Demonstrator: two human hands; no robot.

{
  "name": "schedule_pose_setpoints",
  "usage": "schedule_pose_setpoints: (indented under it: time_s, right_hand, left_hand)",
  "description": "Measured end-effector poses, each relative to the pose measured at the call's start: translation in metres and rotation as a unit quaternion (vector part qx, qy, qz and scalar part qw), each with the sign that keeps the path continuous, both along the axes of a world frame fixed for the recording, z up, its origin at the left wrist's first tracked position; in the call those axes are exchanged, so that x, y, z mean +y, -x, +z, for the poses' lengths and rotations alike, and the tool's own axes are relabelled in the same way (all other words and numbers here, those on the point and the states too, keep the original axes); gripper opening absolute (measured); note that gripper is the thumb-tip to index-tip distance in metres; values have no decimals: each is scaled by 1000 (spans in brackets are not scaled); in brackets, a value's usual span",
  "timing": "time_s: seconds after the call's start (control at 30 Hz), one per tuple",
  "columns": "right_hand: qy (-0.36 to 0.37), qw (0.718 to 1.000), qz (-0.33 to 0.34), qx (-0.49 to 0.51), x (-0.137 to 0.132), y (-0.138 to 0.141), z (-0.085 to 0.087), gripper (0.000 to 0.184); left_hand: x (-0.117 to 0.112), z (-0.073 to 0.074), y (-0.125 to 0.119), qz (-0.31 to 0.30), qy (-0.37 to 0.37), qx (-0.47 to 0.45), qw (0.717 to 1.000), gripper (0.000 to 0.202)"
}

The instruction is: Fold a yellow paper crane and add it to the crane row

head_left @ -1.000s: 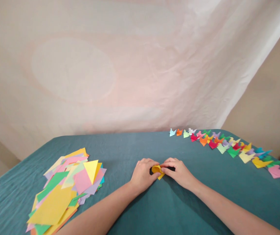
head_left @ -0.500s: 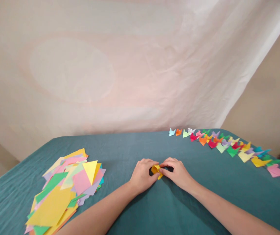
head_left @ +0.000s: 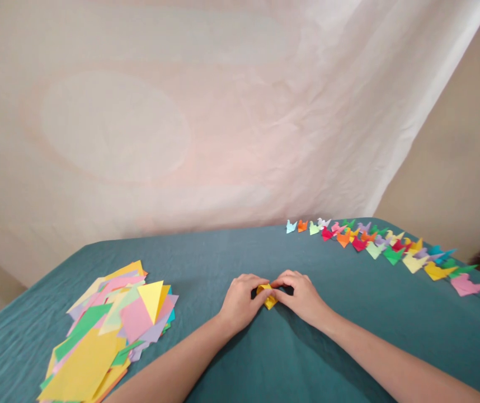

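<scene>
A small piece of folded yellow origami paper point(head_left: 270, 302) is held between my two hands, just above or on the dark green tablecloth point(head_left: 206, 257). My left hand point(head_left: 242, 301) pinches it from the left, thumb and index finger closed around its edge. From the other side, my right hand point(head_left: 299, 294) grips its right edge with thumb and fingertips. Part of the paper is hidden behind the fingers, so its exact folded shape cannot be made out.
To the left lies a loose pile of coloured paper sheets point(head_left: 84, 358), with a folded yellow piece point(head_left: 151, 296) on top. Several folded paper birds point(head_left: 412, 262) in many colours stand in rows along the back right. A pale cloth point(head_left: 223, 112) hangs behind the table.
My left thumb has moved up across the yellow paper, so less of its opening shows. The view has shifted slightly; both hands stay at the same spot.
</scene>
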State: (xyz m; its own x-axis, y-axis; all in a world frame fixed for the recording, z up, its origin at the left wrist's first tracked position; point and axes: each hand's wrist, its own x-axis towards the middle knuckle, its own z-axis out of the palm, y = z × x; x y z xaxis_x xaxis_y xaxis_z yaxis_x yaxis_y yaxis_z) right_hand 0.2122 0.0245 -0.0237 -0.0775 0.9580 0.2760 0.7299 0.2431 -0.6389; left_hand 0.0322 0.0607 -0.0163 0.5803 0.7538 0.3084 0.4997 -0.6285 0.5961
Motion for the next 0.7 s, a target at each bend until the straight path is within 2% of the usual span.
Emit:
schedule_pose_setpoints:
  time_s: [0.7]
  right_hand:
    - [-12,1000,-2,-8,-1,-1,-1,14]
  left_hand:
    - [-1,1,0,-12,12,-22,1000,24]
